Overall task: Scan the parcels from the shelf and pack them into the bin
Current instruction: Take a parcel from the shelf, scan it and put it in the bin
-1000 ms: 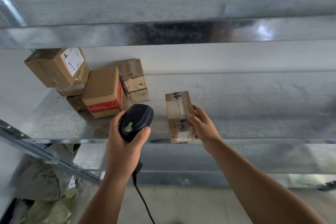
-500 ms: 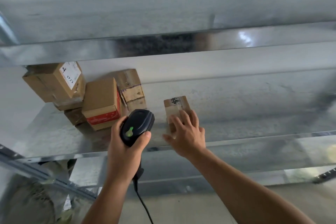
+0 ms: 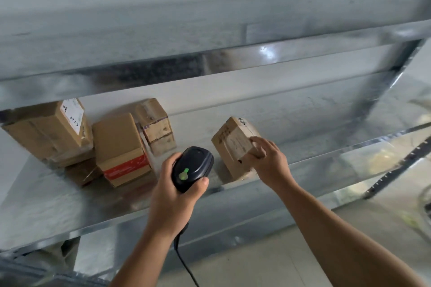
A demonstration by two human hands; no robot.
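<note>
While the left hand (image 3: pixel 173 196) curls its fingers and thumb round a black scanner (image 3: pixel 193 165), the right hand (image 3: pixel 268 162) grips a small brown parcel (image 3: pixel 231 144) by its near corner. The parcel is tipped up at a slant over the metal shelf (image 3: pixel 70 200), close to the front edge. I cannot tell if its low end touches the shelf. The scanner sits just left of the parcel, not touching it, and a green light (image 3: pixel 183 174) glows on its top. A black cord (image 3: pixel 186 265) hangs down from it. Further left on the shelf sit more brown boxes, close together: a big box with a white label (image 3: pixel 50 131), a little box (image 3: pixel 81 172) under it, a box with a red band (image 3: pixel 120 147) and a taped box (image 3: pixel 155 123) behind.
</note>
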